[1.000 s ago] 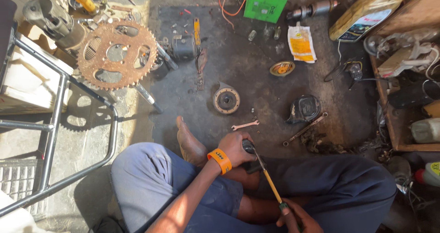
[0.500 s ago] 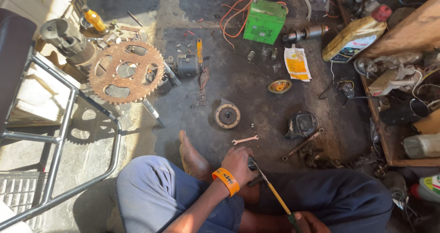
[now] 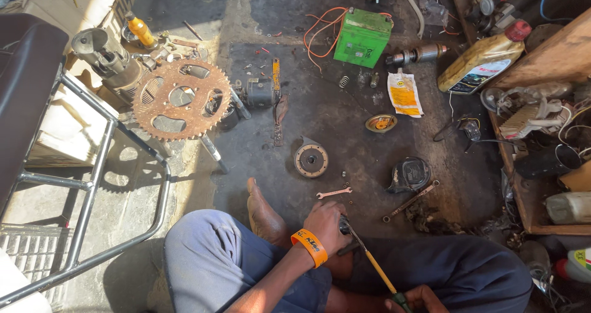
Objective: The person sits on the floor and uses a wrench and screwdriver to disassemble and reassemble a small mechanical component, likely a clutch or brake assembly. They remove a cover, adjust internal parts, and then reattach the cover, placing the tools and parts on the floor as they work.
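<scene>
I sit on the oily floor with my legs folded. My left hand, with an orange wristband, is closed around a small dark metal part over my lap. A screwdriver with a yellow shaft runs from that part down to my right hand, which grips its handle at the bottom edge and shows only in part. My bare foot lies just left of the left hand.
A small spanner, a round rotor and a dark cover lie just ahead. Farther off are a rusty sprocket, a green battery with orange wires and an oil bottle. A metal-framed stool stands at left and cluttered shelves at right.
The view has tilted so the floor parts sit lower in frame. Both hands keep their hold on the part and the screwdriver, with hardly any movement.
</scene>
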